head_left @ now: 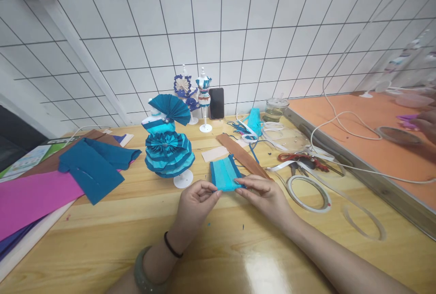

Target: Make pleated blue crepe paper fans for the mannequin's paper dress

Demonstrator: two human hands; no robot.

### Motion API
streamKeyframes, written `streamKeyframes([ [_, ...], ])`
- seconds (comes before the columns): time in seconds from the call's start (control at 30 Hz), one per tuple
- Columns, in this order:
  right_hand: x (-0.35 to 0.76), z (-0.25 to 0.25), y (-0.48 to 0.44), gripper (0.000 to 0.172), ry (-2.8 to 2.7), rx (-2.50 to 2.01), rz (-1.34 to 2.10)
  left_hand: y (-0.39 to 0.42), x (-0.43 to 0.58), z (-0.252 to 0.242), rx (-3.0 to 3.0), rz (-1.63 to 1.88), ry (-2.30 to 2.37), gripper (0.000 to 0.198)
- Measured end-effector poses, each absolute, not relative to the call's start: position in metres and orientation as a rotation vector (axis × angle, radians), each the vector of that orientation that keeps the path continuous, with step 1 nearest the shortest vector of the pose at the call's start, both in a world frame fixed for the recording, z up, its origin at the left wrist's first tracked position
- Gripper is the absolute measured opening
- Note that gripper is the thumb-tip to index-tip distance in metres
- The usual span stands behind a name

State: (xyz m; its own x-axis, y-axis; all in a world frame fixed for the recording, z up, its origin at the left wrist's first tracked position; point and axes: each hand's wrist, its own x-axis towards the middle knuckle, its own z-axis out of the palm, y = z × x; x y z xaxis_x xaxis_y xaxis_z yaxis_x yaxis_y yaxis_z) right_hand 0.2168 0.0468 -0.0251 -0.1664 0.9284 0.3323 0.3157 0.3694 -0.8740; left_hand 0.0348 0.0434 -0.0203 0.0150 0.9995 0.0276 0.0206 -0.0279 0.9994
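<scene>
A small piece of light-blue crepe paper (224, 173) with darker teal strips along its sides is held up just over the wooden table. My left hand (197, 201) pinches its lower left corner between thumb and fingers. At the lower right corner, my right hand (264, 194) grips the same piece, fingertips on the teal edge. Behind and to the left stands a mini dress form (169, 142) wearing a ruffled blue and teal paper dress with a pleated fan. Two smaller dressed forms, one in teal (203, 87) and one in purple and cream (183, 84), stand farther back.
Teal crepe paper (91, 162) and a pink sheet (37, 196) lie at left. A brown strip (243, 154), a tape roll (309, 193), white ribbon (364, 214) and a glass jar (275, 109) lie right. A phone (217, 103) leans on the wall. Another person's hand (427, 124) is at far right.
</scene>
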Motion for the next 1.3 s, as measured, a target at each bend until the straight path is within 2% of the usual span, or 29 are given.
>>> streamKeyframes([
  [0.2,0.22,-0.029,0.05,0.022,-1.74,-1.053,0.831,0.046,0.032,-0.023,1.233,1.169,1.209,0.025],
  [0.57,0.223,-0.034,0.054,0.022,-1.798,-1.038,0.741,0.048,0.028,-0.031,1.368,1.176,1.198,0.019],
  [1.1,0.227,-0.027,0.051,0.017,-1.969,-1.05,0.663,0.048,0.021,-0.028,1.891,1.17,1.318,0.008],
  [1.23,0.225,-0.027,0.05,0.017,-1.963,-1.036,0.653,0.048,0.023,-0.029,1.741,1.124,1.296,0.005],
  [1.3,0.225,-0.029,0.051,0.017,-1.959,-1.023,0.64,0.048,0.026,-0.029,1.541,1.099,1.236,0.015],
])
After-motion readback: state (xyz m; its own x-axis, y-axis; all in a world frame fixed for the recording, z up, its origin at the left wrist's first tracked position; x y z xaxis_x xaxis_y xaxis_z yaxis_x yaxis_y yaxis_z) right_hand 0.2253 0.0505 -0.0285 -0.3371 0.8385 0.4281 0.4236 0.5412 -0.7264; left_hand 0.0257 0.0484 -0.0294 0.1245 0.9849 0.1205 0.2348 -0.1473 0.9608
